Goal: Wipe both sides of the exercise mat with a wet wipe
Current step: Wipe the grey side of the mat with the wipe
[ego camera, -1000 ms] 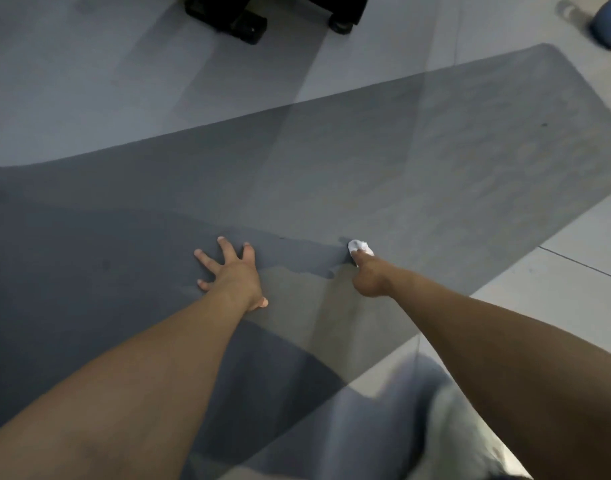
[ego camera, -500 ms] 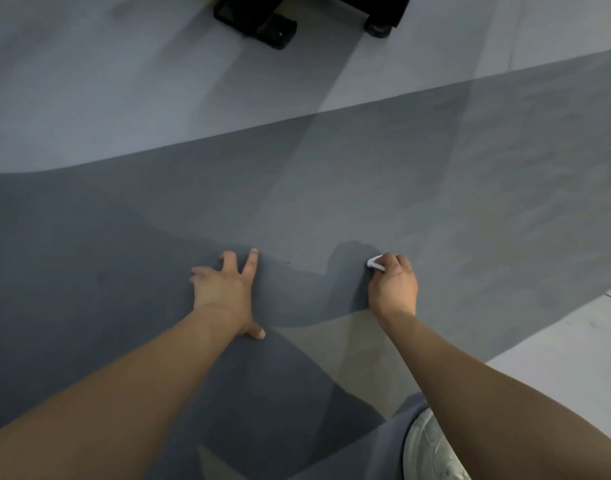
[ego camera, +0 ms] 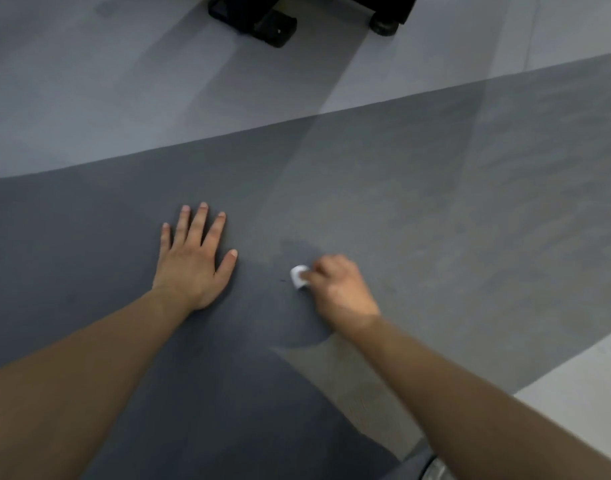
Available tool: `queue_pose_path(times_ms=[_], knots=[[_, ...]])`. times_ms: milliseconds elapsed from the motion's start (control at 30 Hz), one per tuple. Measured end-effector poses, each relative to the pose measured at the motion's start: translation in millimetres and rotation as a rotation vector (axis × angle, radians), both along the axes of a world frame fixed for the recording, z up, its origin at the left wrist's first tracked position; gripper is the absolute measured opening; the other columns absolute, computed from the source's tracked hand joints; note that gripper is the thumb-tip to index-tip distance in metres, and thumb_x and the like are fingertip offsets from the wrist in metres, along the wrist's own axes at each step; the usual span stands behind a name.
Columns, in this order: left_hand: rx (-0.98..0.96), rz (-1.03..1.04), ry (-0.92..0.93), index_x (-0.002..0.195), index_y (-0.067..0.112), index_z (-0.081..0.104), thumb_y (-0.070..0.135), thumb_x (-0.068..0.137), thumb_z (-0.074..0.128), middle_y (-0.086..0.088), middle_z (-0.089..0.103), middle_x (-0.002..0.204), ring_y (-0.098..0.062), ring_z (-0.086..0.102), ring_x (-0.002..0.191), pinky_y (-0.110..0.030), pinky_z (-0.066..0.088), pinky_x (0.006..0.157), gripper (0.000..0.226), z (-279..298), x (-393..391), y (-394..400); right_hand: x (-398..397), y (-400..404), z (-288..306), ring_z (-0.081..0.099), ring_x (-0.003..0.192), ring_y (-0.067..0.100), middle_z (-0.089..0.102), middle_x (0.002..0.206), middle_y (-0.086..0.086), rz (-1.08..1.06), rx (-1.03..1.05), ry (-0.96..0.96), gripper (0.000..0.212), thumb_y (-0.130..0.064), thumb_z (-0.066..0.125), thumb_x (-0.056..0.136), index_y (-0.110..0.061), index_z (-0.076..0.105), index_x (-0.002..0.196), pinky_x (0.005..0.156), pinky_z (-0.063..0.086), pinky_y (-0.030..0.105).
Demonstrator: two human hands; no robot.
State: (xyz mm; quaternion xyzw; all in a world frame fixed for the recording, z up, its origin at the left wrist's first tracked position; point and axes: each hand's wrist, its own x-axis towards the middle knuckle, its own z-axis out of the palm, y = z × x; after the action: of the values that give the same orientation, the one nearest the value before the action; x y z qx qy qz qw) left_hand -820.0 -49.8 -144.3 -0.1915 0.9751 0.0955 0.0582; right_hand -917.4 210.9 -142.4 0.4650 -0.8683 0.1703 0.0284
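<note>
Left hand flatter now; two hands, one wipe, one mat.

- Exercise mat surface open ahead and right of both hands.
- Left hand flat on the mat, blocking leftward passage of right hand.
- Black wheeled base on floor, well beyond mat's far edge.

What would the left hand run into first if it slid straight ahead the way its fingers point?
Nothing on the exercise mat: the left hand would probably cross bare mat, then the far edge onto the floor. The black base sits further right.
</note>
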Motion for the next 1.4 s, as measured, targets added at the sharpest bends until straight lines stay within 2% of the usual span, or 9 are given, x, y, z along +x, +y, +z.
queue_pose_path(times_ms=[133, 267, 533, 667, 767, 967, 1167, 1300, 1400], knots=[[-0.04, 0.045, 0.063, 0.158, 0.025, 0.023, 0.061, 0.092, 0.023, -0.005, 0.014, 0.167, -0.029, 0.003, 0.155, -0.056, 0.003, 0.124, 0.075, -4, 0, 6, -79, 67, 5, 0.057, 0.064, 0.039, 0.056, 0.075, 0.017, -0.386, -0.004, 0.047, 0.009, -0.005, 0.067, 0.082, -0.01, 0.074, 0.086, 0.06, 0.046, 0.038], [-0.035, 0.05, 0.088, 0.156, 0.024, 0.029, 0.06, 0.091, 0.029, -0.006, 0.019, 0.166, -0.029, 0.006, 0.154, -0.056, 0.006, 0.123, 0.074, -3, 0, 5, -72, 54, 10, 0.058, 0.067, 0.04, 0.059, 0.081, 0.016, -0.662, -0.087, -0.04, 0.019, 0.003, 0.057, 0.079, -0.01, 0.07, 0.083, 0.059, 0.045, 0.036], [-0.008, 0.056, 0.095, 0.155, 0.024, 0.035, 0.058, 0.089, 0.035, -0.006, 0.023, 0.165, -0.029, 0.01, 0.154, -0.056, 0.01, 0.123, 0.074, -2, 1, 2, 50, -86, 9, 0.052, 0.069, 0.033, 0.055, 0.082, 0.01, -0.186, -0.082, -0.236, 0.03, -0.012, 0.042, 0.077, -0.009, 0.066, 0.095, 0.063, 0.045, 0.038], [-0.007, 0.048, 0.107, 0.154, 0.024, 0.037, 0.057, 0.09, 0.035, -0.006, 0.023, 0.165, -0.029, 0.012, 0.154, -0.056, 0.012, 0.122, 0.072, 0, 1, 1, 3, -64, 7, 0.055, 0.072, 0.033, 0.055, 0.082, 0.01, -0.021, 0.03, -0.164, 0.021, -0.008, 0.056, 0.076, -0.012, 0.066, 0.094, 0.063, 0.044, 0.037], [-0.009, 0.05, 0.094, 0.156, 0.026, 0.034, 0.058, 0.091, 0.032, -0.005, 0.02, 0.166, -0.028, 0.009, 0.155, -0.056, 0.011, 0.123, 0.073, -1, 1, 2, -66, -17, 5, 0.056, 0.065, 0.037, 0.054, 0.074, 0.015, -0.211, 0.005, -0.054, 0.011, -0.005, 0.059, 0.082, -0.008, 0.068, 0.085, 0.056, 0.047, 0.038], [-0.007, 0.052, 0.084, 0.157, 0.026, 0.031, 0.058, 0.091, 0.034, -0.005, 0.017, 0.167, -0.028, 0.007, 0.155, -0.056, 0.01, 0.123, 0.073, -3, 2, 2, -123, 31, 9, 0.057, 0.071, 0.044, 0.058, 0.084, 0.022, -0.762, -0.061, -0.065, 0.025, -0.005, 0.044, 0.076, -0.007, 0.067, 0.086, 0.062, 0.045, 0.041], [-0.011, 0.048, 0.082, 0.156, 0.025, 0.033, 0.057, 0.09, 0.037, -0.005, 0.019, 0.166, -0.029, 0.008, 0.155, -0.056, 0.011, 0.122, 0.073, -1, 1, 2, -37, -84, 2, 0.057, 0.071, 0.036, 0.061, 0.077, 0.015, -0.38, -0.222, -0.189, 0.022, -0.003, 0.045, 0.075, -0.007, 0.066, 0.082, 0.066, 0.043, 0.04], [-0.009, 0.043, 0.085, 0.156, 0.025, 0.033, 0.056, 0.091, 0.037, -0.005, 0.018, 0.167, -0.028, 0.008, 0.155, -0.056, 0.012, 0.122, 0.073, -2, 2, 2, -2, -130, 4, 0.055, 0.071, 0.034, 0.057, 0.081, 0.011, -0.11, -0.069, -0.255, 0.022, -0.005, 0.054, 0.071, -0.01, 0.065, 0.089, 0.066, 0.047, 0.039], [-0.013, 0.057, 0.08, 0.157, 0.025, 0.03, 0.058, 0.089, 0.037, -0.006, 0.014, 0.168, -0.029, 0.003, 0.155, -0.056, 0.009, 0.123, 0.075, -2, 1, 2, -36, -111, 4, 0.056, 0.071, 0.035, 0.056, 0.08, 0.012, 0.01, 0.0, -0.152, 0.023, -0.004, 0.058, 0.07, -0.01, 0.065, 0.09, 0.062, 0.044, 0.037]])
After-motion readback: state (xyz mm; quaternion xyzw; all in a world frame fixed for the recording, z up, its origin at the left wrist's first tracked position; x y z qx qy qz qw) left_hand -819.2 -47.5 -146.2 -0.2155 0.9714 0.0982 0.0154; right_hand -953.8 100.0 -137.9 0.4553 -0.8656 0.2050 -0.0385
